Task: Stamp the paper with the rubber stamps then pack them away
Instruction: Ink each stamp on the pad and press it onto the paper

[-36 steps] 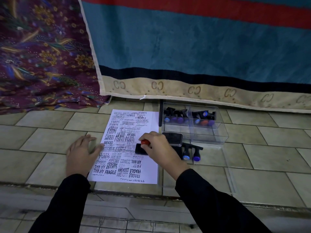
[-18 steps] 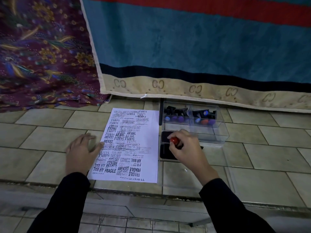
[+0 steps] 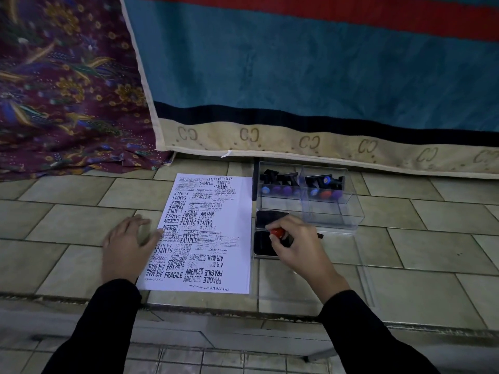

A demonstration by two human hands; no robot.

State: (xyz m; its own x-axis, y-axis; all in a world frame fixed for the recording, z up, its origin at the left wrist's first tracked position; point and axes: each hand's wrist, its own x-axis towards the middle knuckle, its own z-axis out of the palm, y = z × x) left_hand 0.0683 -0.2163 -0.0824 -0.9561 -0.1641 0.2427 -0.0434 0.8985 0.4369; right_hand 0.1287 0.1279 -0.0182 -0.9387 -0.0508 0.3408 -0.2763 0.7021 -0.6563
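1. Now inking, I'd say: right hand (image 3: 299,249) grips the red-topped stamp (image 3: 277,233) on the ink pad (image 3: 263,245), three o'clock of the paper (image 3: 229,255).
2. Left hand (image 3: 127,247), fingers spread flat, steadies its nine-o'clock edge.
3. Next, I reckon: find a bare patch.

We see a dim, bluish view; the white stamped paper sheet (image 3: 237,211) is brightest, and wide-angle distortion bends the beige tiled floor (image 3: 432,252).

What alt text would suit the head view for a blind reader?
A person's right hand holds a red-topped rubber stamp over a black ink pad, while the left hand rests flat at the edge of a heavily stamped paper. A clear plastic box behind holds more stamps.
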